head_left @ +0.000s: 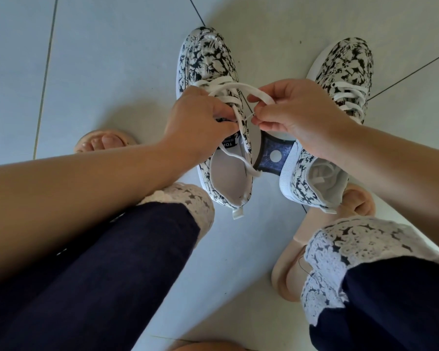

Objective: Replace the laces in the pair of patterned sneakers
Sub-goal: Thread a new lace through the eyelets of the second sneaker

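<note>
Over sneaker [208, 54] — left hand [195, 117], right hand [297, 110] pinch lace [238, 86].

my left hand [195, 122] covers most of the tongue label [228, 144] (its small print is too tiny to read) and part of the lace [238, 86]. my right hand [299, 115] hides the middle of the right sneaker [350, 62]. my left forearm [86, 173] hides most of 1 slipper [104, 142].
</note>
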`<state>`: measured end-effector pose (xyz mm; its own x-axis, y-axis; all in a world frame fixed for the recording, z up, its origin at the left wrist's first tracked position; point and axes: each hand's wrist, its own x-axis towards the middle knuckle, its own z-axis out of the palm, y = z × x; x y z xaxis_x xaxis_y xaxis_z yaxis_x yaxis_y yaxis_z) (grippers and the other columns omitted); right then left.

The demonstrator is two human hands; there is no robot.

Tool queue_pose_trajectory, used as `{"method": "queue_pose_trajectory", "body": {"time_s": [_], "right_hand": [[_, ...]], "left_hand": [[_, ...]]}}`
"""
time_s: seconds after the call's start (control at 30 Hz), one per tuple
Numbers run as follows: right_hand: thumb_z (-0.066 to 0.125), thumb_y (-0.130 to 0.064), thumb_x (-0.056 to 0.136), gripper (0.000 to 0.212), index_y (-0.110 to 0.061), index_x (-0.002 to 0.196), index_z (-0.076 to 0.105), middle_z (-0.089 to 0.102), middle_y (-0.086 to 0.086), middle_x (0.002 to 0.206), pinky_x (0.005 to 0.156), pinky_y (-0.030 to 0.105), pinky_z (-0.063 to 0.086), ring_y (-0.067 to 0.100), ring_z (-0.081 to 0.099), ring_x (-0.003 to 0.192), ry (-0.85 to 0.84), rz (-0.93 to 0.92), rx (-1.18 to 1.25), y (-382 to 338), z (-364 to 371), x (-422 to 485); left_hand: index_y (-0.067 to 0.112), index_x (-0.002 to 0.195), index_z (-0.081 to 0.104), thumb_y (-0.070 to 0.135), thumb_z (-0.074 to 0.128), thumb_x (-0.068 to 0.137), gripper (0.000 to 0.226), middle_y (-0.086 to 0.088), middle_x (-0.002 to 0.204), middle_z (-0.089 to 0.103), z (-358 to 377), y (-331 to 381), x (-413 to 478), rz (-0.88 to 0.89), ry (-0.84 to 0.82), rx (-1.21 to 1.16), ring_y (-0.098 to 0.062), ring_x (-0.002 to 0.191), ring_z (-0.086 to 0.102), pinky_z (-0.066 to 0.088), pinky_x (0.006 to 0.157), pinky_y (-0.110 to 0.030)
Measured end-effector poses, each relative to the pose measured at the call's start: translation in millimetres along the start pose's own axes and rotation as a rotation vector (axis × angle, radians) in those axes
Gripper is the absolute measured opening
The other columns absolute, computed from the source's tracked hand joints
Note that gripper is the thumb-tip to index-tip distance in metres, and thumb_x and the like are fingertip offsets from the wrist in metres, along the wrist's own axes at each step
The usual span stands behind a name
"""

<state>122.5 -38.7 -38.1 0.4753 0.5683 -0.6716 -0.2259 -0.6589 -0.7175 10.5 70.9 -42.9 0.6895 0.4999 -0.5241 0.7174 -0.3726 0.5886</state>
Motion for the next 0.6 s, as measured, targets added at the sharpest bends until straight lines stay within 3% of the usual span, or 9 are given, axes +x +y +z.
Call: {"method": "queue_pose_trajectory", "body": {"time_s": [0.13,0.6], "right_hand": [[0.057,0.004,0.085,0.020,-0.011,0.095,0.066,0.067,0.006,0.080,0.075,0.022,0.057,0.008,0.067,0.072,0.042,-0.003,-0.033,0,5,2],[0.053,0.007,0.087,0.019,-0.007,0.093,0.065,0.065,0.007,0.079,0.073,0.020,0.056,0.009,0.064,0.069,-0.058,0.032,0.136,3,2,-9]], "left_hand": [[0.029,0.104,0.069,0.029,0.065,0.082,0.023,0.004,0.102,0.035,0,1,-1,-0.001,0.001,-0.023,-0.011,0.090,0.036,0.027,0.082,-0.015],[0.032,0.105,0.068,0.027,0.065,0.081,0.024,0.005,0.100,0.036,5,0,-3,0.017,0.046,-0.043,-0.009,0.089,0.036,0.026,0.079,-0.010]]}}
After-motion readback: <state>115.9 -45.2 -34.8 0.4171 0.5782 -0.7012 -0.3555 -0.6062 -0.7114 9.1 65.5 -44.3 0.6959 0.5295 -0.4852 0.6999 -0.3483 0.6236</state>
